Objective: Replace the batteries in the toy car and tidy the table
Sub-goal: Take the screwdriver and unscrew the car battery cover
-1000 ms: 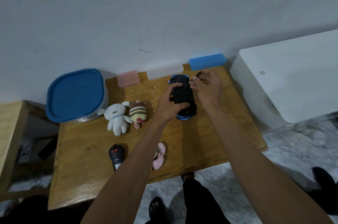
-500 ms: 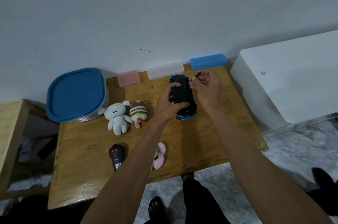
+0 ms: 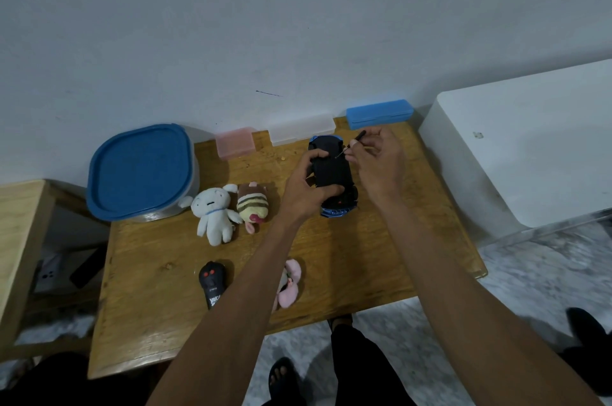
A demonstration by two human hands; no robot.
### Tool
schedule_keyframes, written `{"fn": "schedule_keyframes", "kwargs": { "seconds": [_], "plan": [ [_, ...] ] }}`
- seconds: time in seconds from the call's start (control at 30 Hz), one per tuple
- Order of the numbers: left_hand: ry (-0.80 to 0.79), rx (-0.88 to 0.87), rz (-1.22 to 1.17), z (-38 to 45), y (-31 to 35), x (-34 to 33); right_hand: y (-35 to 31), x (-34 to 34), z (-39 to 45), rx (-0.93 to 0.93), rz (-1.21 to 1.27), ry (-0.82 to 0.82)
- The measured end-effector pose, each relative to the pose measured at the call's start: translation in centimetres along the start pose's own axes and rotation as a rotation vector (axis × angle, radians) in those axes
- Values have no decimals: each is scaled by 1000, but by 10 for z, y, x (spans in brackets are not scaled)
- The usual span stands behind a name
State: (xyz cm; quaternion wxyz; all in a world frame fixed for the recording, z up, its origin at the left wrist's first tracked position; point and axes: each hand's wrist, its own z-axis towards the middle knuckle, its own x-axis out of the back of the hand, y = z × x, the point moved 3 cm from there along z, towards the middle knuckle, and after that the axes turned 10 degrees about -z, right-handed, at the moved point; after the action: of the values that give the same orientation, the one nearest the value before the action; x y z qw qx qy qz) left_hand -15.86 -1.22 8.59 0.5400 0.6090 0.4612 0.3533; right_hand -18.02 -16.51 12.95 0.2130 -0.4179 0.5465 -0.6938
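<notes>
Toy car (image 3: pixel 332 173) lies underside up at the far middle of the wooden table (image 3: pixel 381 259), nose toward the wall. Left hand (image 3: pixel 306 188) wraps its near flank, fingers clamped on the body. Right hand (image 3: pixel 377 162) pinches a thin screwdriver (image 3: pixel 353 144), tip on the car's black underside. Clear box (image 3: pixel 301 129) and blue box (image 3: pixel 379 114) line the far edge just behind. Bare wood right of the car to the table edge; plush toys (image 3: pixel 231 210) and remote (image 3: pixel 212 283) crowd the left half.
</notes>
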Motion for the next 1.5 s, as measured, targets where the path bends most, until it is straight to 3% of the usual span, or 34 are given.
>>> {"fn": "schedule_keyframes", "kwargs": {
  "seconds": [0.37,0.73,1.5],
  "plan": [
    [-10,-3,-9,-3,-1,-1,4,-2,0,41,-89,-13],
    [-3,-3,15,-3,2,-4,-13,-1,-2,399,-320,29],
    [28,10,-35,-8,3,-11,-17,-1,-3,463,-334,149]
  ]
}}
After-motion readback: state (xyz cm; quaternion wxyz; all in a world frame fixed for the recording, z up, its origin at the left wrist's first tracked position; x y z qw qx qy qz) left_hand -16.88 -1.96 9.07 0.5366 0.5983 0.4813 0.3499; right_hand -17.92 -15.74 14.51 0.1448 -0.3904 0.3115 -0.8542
